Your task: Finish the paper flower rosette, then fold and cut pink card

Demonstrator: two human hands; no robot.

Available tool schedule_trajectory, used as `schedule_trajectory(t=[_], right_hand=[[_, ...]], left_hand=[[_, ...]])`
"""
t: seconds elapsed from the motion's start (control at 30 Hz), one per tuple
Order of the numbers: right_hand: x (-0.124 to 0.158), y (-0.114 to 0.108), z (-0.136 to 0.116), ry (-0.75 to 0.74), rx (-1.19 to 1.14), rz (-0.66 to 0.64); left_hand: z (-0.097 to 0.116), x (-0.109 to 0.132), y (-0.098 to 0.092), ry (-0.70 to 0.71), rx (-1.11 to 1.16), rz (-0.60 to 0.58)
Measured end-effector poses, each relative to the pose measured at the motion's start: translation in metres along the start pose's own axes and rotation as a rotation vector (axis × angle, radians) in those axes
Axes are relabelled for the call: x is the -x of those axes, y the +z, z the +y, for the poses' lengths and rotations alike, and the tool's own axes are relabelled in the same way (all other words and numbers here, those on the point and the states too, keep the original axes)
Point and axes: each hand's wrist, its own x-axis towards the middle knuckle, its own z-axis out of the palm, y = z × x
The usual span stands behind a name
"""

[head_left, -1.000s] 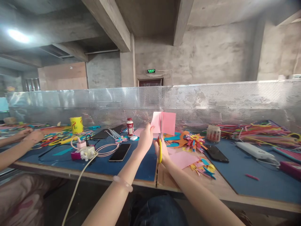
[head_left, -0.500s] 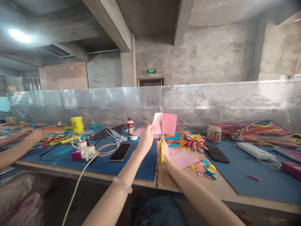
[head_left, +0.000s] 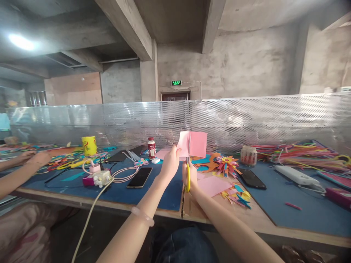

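My left hand [head_left: 170, 160] pinches the left edge of a pink sheet of paper [head_left: 198, 144], held upright above the table. Closed round the yellow handles of a pair of scissors [head_left: 188, 177] is my right hand [head_left: 192, 173]. The blades point upward along the sheet, between its paler left part and its deeper pink right part. Behind and below lie orange and blue paper pieces and a many-coloured paper flower [head_left: 227, 165]. More pink paper [head_left: 215, 185] and small coloured scraps [head_left: 241, 197] rest near my right forearm.
A black phone [head_left: 139, 178], a power strip with cables [head_left: 100, 178], a red-capped bottle [head_left: 151, 148] and a yellow tin [head_left: 89, 146] stand or lie leftward. Rightward are another phone [head_left: 252, 179], a jar [head_left: 248, 155] and a white power bank [head_left: 296, 175]. Another person's hands [head_left: 38, 159] work at far left.
Almost nothing differs. The scissors' blades have shifted very slightly to the right against the pink paper, and the whole view has drifted a little.
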Motion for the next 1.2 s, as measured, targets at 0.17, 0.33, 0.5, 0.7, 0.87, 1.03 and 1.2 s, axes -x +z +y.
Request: schedule_trajectory(t=[0.17, 0.33, 0.5, 0.7, 0.87, 1.03, 1.2], right_hand=[[0.000, 0.001, 0.002, -0.015, 0.025, -0.009], [0.000, 0.002, 0.006, -0.015, 0.029, -0.023], [0.001, 0.007, 0.011, -0.009, 0.006, -0.078], [0.000, 0.010, 0.013, 0.015, -0.025, -0.131], [-0.001, 0.010, 0.013, 0.030, -0.054, -0.167], [-0.002, 0.011, 0.013, 0.029, -0.082, -0.191], [-0.003, 0.012, 0.013, 0.053, -0.098, -0.188]], left_hand=[[-0.003, 0.000, -0.001, -0.009, -0.038, -0.019], [-0.004, 0.001, -0.004, -0.014, -0.054, -0.031], [-0.011, 0.001, -0.006, -0.025, -0.086, -0.014], [-0.016, 0.003, -0.009, 0.006, -0.081, -0.003], [-0.018, 0.004, -0.008, 0.003, -0.093, -0.018], [-0.022, 0.005, -0.005, 0.009, -0.088, -0.031], [-0.026, 0.008, -0.003, 0.013, -0.097, -0.046]])
